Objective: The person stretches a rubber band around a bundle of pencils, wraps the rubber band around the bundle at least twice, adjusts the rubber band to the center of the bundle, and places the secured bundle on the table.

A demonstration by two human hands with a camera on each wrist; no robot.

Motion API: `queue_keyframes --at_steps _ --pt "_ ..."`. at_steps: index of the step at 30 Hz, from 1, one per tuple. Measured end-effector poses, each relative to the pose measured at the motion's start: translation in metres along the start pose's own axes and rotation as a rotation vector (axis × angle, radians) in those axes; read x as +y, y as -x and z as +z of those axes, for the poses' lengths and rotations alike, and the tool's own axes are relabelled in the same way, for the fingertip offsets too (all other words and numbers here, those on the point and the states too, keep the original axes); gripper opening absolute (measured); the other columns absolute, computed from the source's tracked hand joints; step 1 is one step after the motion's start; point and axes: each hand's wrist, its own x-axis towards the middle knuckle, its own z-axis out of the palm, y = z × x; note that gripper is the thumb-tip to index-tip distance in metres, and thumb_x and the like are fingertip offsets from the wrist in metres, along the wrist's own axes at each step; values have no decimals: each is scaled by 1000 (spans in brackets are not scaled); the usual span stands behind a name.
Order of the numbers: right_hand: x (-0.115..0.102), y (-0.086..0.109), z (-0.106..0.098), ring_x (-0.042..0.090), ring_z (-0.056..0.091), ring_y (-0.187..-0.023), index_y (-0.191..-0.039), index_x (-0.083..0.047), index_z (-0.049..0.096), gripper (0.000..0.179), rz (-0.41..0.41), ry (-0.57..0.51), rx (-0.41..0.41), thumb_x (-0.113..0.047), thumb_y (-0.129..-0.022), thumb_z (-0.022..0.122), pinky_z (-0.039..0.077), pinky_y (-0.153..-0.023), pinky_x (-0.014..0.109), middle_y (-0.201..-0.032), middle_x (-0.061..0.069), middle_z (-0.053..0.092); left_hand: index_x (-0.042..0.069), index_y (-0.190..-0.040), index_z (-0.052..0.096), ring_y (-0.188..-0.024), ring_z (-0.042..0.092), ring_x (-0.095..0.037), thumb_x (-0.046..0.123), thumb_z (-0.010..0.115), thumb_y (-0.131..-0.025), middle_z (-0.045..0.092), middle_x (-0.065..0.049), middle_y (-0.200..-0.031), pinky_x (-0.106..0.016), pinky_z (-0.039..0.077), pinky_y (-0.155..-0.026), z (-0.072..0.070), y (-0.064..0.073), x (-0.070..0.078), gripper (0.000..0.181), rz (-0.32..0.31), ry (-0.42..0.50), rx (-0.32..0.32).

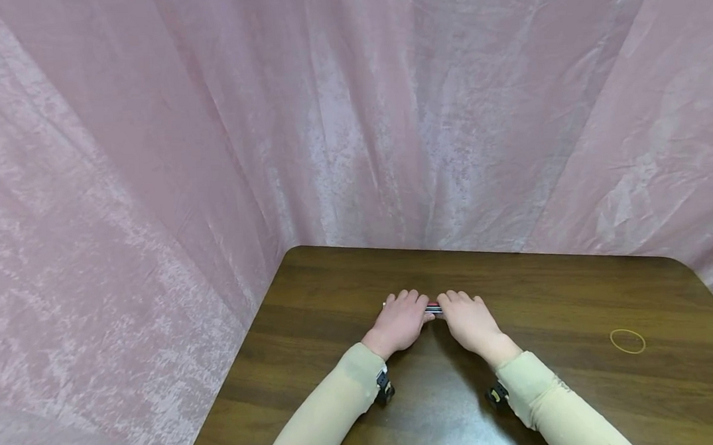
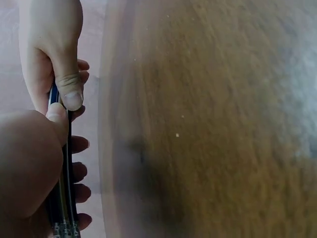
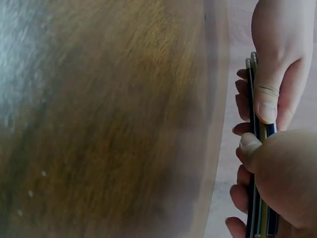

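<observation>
A bundle of slim pencils (image 1: 434, 308), dark with some yellow and green among them, is gripped by both hands above the far part of the table. My left hand (image 1: 399, 320) curls its fingers around the left half, thumb lying along the near side. Close beside it, my right hand (image 1: 470, 320) grips the right half the same way. In the right wrist view, silvery ends of the pencils (image 3: 251, 89) stick out past the left hand. Palms and fingers hide most of the bundle's length.
A yellow rubber band (image 1: 644, 344) lies on the brown wooden table (image 1: 575, 292), right of the right hand. Pink curtains (image 1: 358, 116) hang behind the table and along its left side. A small black camera (image 1: 385, 388) is strapped at the left wrist, another camera (image 1: 497, 395) at the right.
</observation>
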Motion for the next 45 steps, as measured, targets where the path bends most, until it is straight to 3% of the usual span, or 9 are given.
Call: queue_keyframes --at_steps 6,15,26,32,38,45 --pt "1 1 0 33 65 -88 -99 -7 63 13 2 9 73 -3 -93 74 49 -65 51 -91 9 63 18 -122 64 -101 61 -19 46 52 -112 66 3 -107 -38 45 -83 -2 -3 0 32 17 -32 58" --pt "9 8 -12 33 67 -78 -93 -11 60 31 44 -23 72 -31 -93 84 47 -61 47 -82 6 65 20 -119 63 -96 60 -18 46 53 -111 66 4 -104 -37 42 -81 -2 -1 -4 29 27 -81 77" --pt "10 7 -12 36 64 -81 -97 -7 62 30 28 -41 156 -23 -91 87 49 -62 50 -86 9 63 19 -121 63 -93 67 -16 43 55 -111 69 4 -102 -34 43 -73 -8 -3 -6 27 32 -46 96" --pt "13 10 -17 37 66 -90 -112 -5 65 32 111 -125 95 -26 -95 83 52 -69 53 -97 9 66 20 -120 64 -93 67 -17 42 59 -110 70 4 -102 -35 45 -74 -9 -2 -8 25 43 -70 139" --pt "27 22 -20 42 66 -106 -129 0 63 46 244 -241 11 -27 -97 82 53 -85 60 -114 17 70 20 -118 62 -94 65 -17 42 55 -112 68 4 -103 -37 42 -77 -7 2 -14 24 53 -53 125" --pt "34 35 -28 53 51 -134 -151 8 49 62 256 -291 -81 -25 -104 72 44 -107 66 -144 32 57 21 -117 63 -93 65 -16 43 54 -112 67 5 -101 -36 43 -76 -6 7 -21 25 73 -88 153"
